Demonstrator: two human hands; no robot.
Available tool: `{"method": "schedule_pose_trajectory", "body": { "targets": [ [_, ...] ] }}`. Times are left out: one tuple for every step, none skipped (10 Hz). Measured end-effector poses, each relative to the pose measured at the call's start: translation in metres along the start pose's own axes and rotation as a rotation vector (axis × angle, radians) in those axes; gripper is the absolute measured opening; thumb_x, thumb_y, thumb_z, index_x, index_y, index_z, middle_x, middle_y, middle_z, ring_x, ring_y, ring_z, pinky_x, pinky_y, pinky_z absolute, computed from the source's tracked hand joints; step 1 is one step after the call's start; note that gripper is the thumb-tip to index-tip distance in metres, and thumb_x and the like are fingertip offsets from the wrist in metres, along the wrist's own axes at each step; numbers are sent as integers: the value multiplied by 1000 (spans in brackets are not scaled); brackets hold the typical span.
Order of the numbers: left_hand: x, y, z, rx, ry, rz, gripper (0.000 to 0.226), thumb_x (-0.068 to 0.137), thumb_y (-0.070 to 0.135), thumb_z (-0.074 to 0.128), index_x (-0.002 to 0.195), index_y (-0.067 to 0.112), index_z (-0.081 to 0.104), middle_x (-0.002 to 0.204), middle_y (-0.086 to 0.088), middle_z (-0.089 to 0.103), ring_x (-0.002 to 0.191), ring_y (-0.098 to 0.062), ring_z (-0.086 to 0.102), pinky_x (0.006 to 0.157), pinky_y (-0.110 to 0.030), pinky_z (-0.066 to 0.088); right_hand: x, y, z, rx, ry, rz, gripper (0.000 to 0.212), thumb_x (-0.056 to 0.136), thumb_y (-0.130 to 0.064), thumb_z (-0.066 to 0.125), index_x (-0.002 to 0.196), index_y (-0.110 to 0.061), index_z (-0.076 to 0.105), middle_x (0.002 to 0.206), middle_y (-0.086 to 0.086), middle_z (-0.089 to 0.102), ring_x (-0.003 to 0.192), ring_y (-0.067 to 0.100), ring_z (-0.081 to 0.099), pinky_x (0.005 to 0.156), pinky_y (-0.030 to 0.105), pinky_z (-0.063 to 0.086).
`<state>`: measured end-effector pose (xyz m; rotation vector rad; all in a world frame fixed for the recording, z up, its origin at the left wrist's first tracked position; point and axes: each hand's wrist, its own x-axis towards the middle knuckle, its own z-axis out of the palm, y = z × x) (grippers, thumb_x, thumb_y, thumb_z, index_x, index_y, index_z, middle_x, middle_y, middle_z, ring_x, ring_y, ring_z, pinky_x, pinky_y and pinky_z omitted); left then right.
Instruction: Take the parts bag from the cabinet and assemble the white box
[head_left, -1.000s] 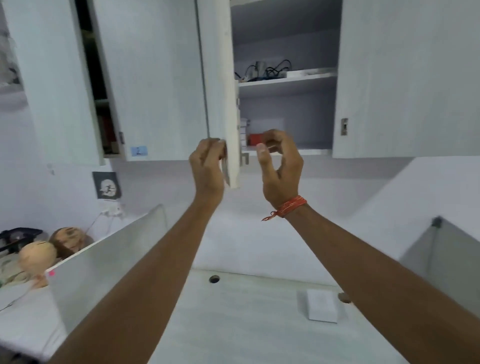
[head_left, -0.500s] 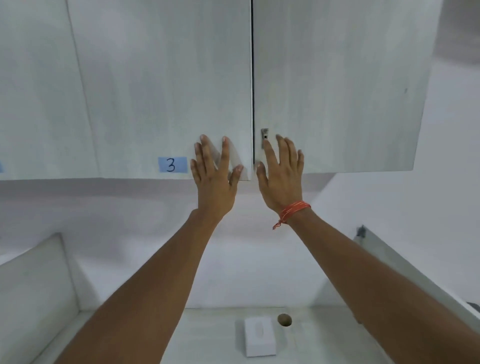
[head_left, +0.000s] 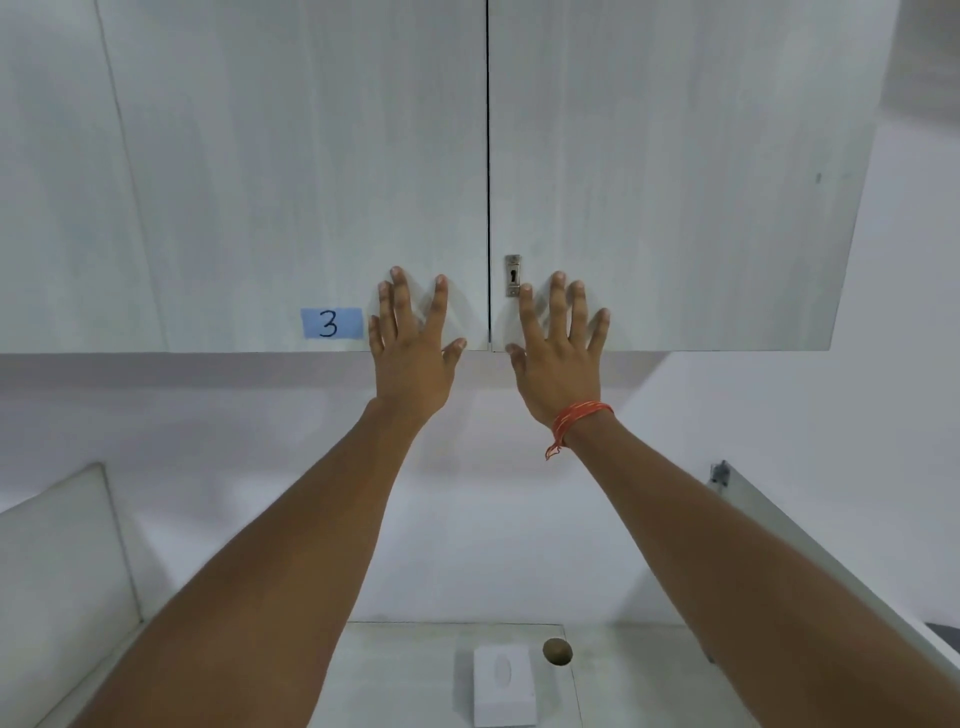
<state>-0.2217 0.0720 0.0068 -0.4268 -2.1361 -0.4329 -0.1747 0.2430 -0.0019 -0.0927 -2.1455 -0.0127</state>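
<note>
The white wall cabinet has both doors closed: the left door (head_left: 311, 182) bears a blue label with a 3 (head_left: 331, 323), the right door (head_left: 675, 182) a small metal keyhole plate (head_left: 512, 275). My left hand (head_left: 413, 348) lies flat with fingers spread on the left door's lower corner. My right hand (head_left: 558, 358), with a red thread at the wrist, lies flat on the right door's lower corner. Neither hand holds anything. A small white box (head_left: 504, 686) sits on the desk below. No parts bag is in sight.
The desk (head_left: 405, 675) has a round cable hole (head_left: 557, 651) beside the box. A white partition panel (head_left: 62, 551) stands at the left and another (head_left: 769, 525) at the right. The wall (head_left: 493, 493) runs behind the desk.
A second ago the cabinet stood open with my hands at the door edges. Both doors are now shut and my hands rest flat on them, slightly further apart than half a second ago.
</note>
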Motion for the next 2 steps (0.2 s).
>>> {"method": "schedule_pose_trajectory", "body": {
  "targets": [
    [0, -3, -30, -176, -182, -21, 77, 94, 46, 57, 156, 26, 16, 165, -11, -10, 152, -32, -6, 117, -51, 20, 0, -7, -33, 127, -101, 43, 71, 95, -40, 51, 154, -20, 16, 163, 17, 7, 150, 38, 6, 117, 60, 17],
    [-7, -5, -80, -547, -203, -152, 72, 92, 40, 63, 152, 18, 30, 157, -11, 30, 143, -28, 32, 112, -36, 29, -3, -15, -80, 527, -144, 194, 80, 88, -33, 64, 152, -15, 21, 154, 15, 29, 141, 35, 28, 111, 49, 35]
  ]
}}
